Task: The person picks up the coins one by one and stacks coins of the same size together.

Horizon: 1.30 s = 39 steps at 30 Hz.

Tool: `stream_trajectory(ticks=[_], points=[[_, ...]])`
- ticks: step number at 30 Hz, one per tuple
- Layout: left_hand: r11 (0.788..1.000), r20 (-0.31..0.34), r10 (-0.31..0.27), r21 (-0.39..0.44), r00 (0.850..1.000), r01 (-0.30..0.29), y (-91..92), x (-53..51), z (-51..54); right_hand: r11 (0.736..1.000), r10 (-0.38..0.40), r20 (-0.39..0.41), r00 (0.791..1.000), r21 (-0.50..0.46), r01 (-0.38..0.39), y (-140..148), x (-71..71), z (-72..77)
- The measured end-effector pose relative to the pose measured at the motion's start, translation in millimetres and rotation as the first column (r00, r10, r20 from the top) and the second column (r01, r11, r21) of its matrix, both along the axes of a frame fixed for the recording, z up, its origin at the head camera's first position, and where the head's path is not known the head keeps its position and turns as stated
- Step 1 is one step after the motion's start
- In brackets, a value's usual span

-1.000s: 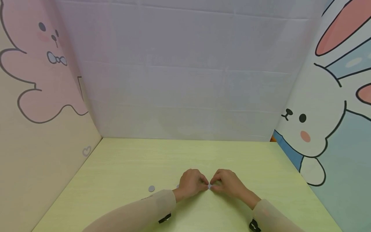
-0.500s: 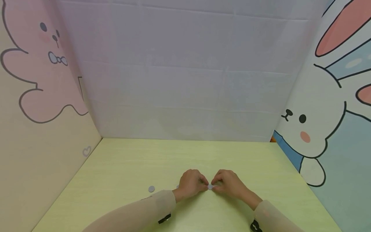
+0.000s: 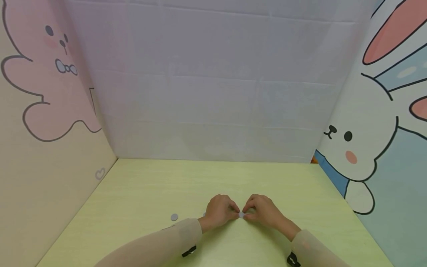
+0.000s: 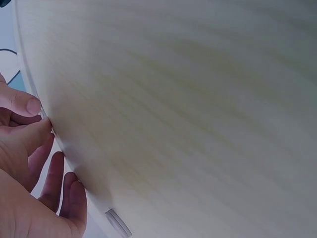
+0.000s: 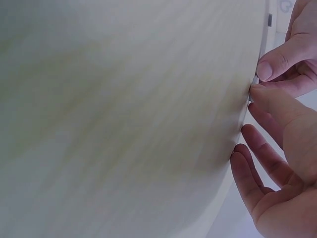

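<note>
Between my two hands lies a small round grey disc (image 3: 241, 215) on the pale yellow-green table. My left hand (image 3: 221, 210) holds its left edge with thumb and forefinger, while my right hand (image 3: 263, 212) pinches the opposite edge. In the right wrist view, the fingertips of both hands meet at a thin sliver of the disc (image 5: 255, 80); most of it is hidden there. The other fingers of my right hand (image 5: 282, 163) touch the tabletop. A second grey disc (image 3: 205, 214) is mostly covered by my left hand. Further left lies a third disc (image 3: 174, 217).
The table (image 3: 146, 185) is bounded by a plain whitish back wall (image 3: 213, 111). Cartoon-printed panels stand at its left (image 3: 56, 178) and right (image 3: 390, 207). In the left wrist view, a disc with a banded rim (image 4: 118, 223) rests near my left hand.
My right fingertips shifted slightly right, showing more of the disc, then came back a little. The left hand and the other discs stay nearly still.
</note>
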<state>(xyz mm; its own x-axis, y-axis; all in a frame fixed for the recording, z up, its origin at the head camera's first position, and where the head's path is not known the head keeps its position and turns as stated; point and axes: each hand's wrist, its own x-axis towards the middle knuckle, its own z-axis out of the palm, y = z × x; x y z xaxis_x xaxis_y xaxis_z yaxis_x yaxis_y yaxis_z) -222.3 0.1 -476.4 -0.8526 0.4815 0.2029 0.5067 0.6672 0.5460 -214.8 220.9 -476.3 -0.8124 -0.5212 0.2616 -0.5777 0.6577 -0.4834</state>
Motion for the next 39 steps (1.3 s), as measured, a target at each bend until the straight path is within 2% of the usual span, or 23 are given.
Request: stream_trajectory(ticks=[11, 21, 39], points=[[1.000, -0.020, -0.014, -0.008, 1.000, 0.013, -0.1, -6.3, -6.7, 1.000, -0.015, 0.012, 1.000, -0.009, 0.015, -0.5, 1.2, 0.7], [1.000, -0.008, -0.015, -0.013, 1.000, 0.015, -0.3, -3.9, -2.7, 1.000, -0.016, 0.025, 1.000, -0.012, 0.017, 0.2, 1.3, 0.4], [1.000, -0.004, 0.004, -0.030, 1.000, -0.004, -0.6, -2.8, -2.7, 1.000, -0.024, 0.004, 1.000, -0.003, 0.024, -0.1, 1.8, 0.1]])
